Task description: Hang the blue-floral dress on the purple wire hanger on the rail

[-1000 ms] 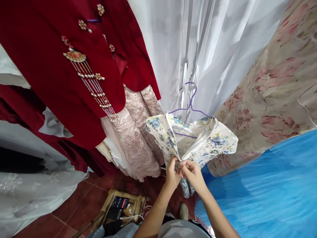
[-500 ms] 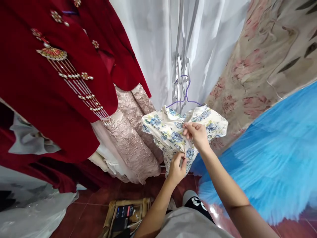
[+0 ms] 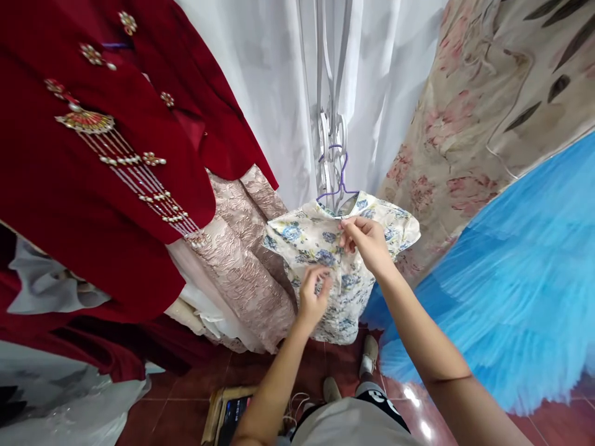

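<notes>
A white short-sleeved floral blouse (image 3: 304, 244) with blue roses hangs from a purple hanger (image 3: 343, 179). The hanger is hooked onto white ring-like hooks (image 3: 326, 148) in front of me. At the front of the neckline, my right hand (image 3: 367, 243) pinches the fabric between thumb and fingertips. My left hand (image 3: 315, 298) is in front of the blouse's chest, lower and to the left, with thumb and fingers curved and apart; nothing shows in it.
Left hang a dark red jacket (image 3: 162, 142) with beaded tassels and a pink textured skirt (image 3: 244, 260). White curtains (image 3: 264, 80) hang behind. Right are a flower-patterned cloth (image 3: 460, 142) and a fluffy blue gown (image 3: 502, 279). A wooden crate (image 3: 214, 415) stands on the red tiled floor (image 3: 171, 396).
My left hand has let go of the blouse's front and moved left. My right hand still pinches the neckline, which now lies closed across the front. The view has shifted slightly.
</notes>
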A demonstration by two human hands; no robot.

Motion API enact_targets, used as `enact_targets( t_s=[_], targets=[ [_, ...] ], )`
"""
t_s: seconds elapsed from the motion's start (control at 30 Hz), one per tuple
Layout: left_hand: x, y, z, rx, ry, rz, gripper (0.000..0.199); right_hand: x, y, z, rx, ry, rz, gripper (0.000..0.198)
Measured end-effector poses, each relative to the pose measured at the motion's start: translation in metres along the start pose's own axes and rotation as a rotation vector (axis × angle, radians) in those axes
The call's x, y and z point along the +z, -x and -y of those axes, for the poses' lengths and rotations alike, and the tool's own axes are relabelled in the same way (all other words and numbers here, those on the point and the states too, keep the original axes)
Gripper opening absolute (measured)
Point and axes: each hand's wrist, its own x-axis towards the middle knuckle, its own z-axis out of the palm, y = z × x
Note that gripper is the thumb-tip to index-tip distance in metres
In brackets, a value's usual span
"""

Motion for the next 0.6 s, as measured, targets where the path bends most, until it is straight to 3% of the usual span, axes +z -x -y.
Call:
enact_targets(
  t_s=[0.07,0.17,0.23,0.3,0.47,0.6],
  targets=[
    [-0.015,-0.049,-0.014,0.111,-0.074,-0.051,0.027,-0.003,0.008,-0.002,-0.027,0.015,0.001,0.036],
    [-0.026,-0.116,-0.035,0.236,-0.166,0.130,0.025,-0.007,0.011,0.000,-0.096,0.051,0.008,0.033],
    [-0.026,-0.143,-0.044,0.288,-0.234,0.256,0.019,-0.009,0.007,0.001,-0.129,0.088,0.018,0.031],
    [-0.023,-0.158,-0.049,0.319,-0.289,0.298,0.017,-0.007,0.000,-0.003,-0.159,0.108,0.003,0.030],
    [-0.030,-0.179,-0.056,0.344,-0.342,0.129,0.018,0.009,-0.012,-0.045,-0.189,0.055,-0.129,0.025],
    [-0.073,-0.202,-0.036,0.273,-0.422,-0.057,0.019,0.013,0.006,-0.084,-0.054,0.097,-0.112,0.025]
  ],
)
